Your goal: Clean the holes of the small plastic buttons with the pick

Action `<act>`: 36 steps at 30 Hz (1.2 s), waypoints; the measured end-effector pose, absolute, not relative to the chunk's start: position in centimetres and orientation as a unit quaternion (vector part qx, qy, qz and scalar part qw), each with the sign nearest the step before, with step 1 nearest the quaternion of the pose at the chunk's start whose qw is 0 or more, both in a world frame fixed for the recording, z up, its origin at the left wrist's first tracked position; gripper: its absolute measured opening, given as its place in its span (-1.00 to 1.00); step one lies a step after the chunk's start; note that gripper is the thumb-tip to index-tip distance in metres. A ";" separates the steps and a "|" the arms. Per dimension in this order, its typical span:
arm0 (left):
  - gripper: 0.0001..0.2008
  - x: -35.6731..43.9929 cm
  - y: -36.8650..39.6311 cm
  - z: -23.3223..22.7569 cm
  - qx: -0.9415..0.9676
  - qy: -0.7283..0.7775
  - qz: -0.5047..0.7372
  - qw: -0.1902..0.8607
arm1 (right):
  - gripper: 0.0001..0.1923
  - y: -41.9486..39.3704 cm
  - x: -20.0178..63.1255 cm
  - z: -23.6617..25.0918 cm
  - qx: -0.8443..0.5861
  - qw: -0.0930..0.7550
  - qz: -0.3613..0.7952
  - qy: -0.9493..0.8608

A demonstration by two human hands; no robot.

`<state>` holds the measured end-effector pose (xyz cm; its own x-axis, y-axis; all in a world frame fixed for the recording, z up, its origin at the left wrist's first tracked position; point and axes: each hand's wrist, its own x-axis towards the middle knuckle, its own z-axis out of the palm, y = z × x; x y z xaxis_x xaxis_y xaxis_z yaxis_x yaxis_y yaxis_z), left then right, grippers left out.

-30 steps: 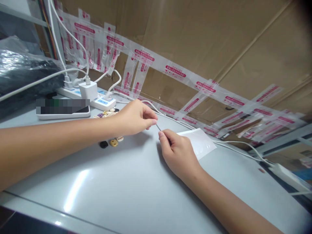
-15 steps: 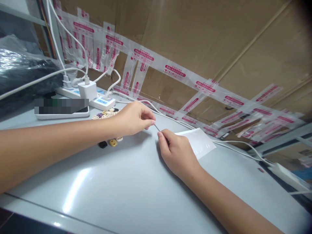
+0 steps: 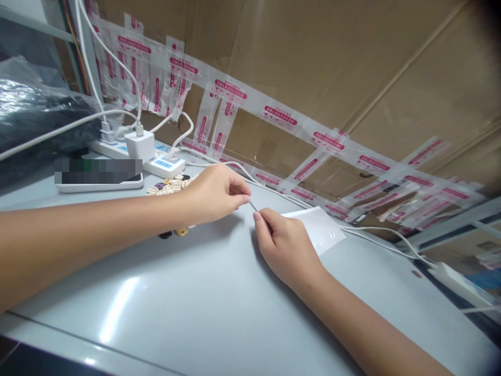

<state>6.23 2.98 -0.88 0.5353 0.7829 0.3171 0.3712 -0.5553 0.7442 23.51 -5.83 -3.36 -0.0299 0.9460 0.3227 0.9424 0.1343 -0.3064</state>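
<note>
Up close, a thin, straight grey pin (image 3: 253, 206) is pinched at each end between the fingertips of the left hand (image 3: 213, 193) and the right hand (image 3: 287, 248), just above the glossy pale grey table (image 3: 188, 308) near its far edge. Small round beads (image 3: 172, 185) in cream, purple and black lie beside the left wrist; a flat clear plastic sachet (image 3: 319, 230) lies behind the right hand.

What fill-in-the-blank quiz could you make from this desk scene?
1. Both hands, left hand and right hand, pinch a thin ____.
2. The buttons lie beside the ____ hand.
3. The charger is plugged into a power ____.

Answers: needle; left; strip
</note>
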 end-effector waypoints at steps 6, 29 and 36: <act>-0.83 6.1 3.2 -1.3 0.835 0.342 0.331 0.277 | -0.69 -5.9 23.3 -3.4 -0.664 0.200 -0.028 -0.720; -0.83 6.0 3.7 -1.8 0.783 0.284 0.290 0.470 | -0.73 -5.3 23.6 -3.2 -0.643 0.385 0.152 -0.645; -0.78 6.1 2.7 -1.3 0.793 0.298 0.273 0.455 | -0.74 -5.1 23.7 -3.5 -0.623 0.434 0.265 -0.594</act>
